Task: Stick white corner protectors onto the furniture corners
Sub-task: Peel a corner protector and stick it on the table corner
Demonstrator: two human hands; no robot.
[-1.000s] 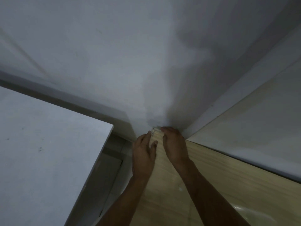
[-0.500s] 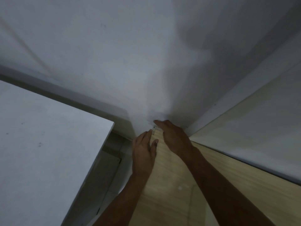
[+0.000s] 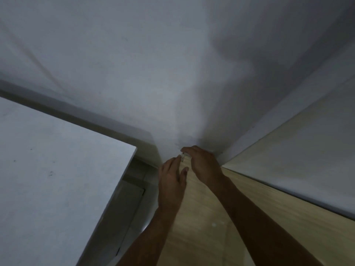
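Observation:
A small pale corner protector (image 3: pixel 182 158) sits on the far corner of a light wooden furniture top (image 3: pixel 203 223), close to the wall. My left hand (image 3: pixel 172 181) lies flat along the wood's left edge, its fingertips touching the protector. My right hand (image 3: pixel 203 164) arches over the corner from the right, fingers bent down onto the protector and hiding most of it.
A white wall (image 3: pixel 153 64) rises right behind the corner. A white tabletop (image 3: pixel 53 179) stands to the left across a narrow gap down to the floor (image 3: pixel 132 204). A white panel (image 3: pixel 307 150) runs along the right side of the wood.
The view has tilted slightly. My right hand has shifted a little further over the corner; my left hand stays along the edge.

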